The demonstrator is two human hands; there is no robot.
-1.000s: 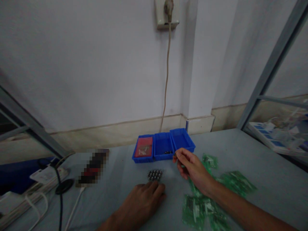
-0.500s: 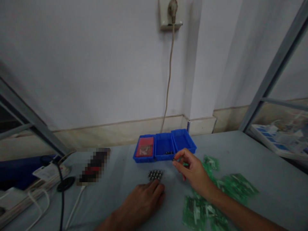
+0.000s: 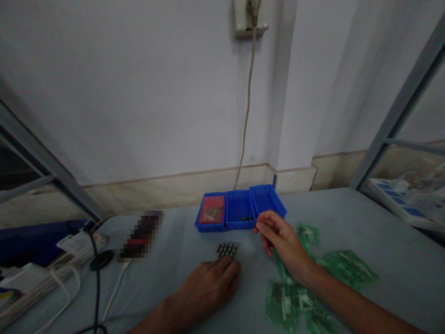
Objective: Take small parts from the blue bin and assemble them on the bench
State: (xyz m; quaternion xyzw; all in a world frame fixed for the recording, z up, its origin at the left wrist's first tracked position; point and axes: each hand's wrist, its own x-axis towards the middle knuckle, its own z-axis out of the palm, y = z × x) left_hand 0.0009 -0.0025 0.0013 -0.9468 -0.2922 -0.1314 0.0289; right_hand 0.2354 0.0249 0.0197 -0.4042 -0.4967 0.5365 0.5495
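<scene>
L hand (image 3: pixel 212 284) curled @ metal pcs (image 3: pixel 226 249), R hand (image 3: pixel 280 239) pinched; holds unclear. Green pkts (image 3: pixel 283 306), bins (image 3: pixel 240 225) nr.

A single head-worn view looks forward and down over the bench (image 3: pixel 347 222) toward the wall (image 3: pixel 156 93) behind it, close enough that the left hand (image 3: pixel 212 283) and right hand (image 3: pixel 280 239) lie within its lower half
</scene>
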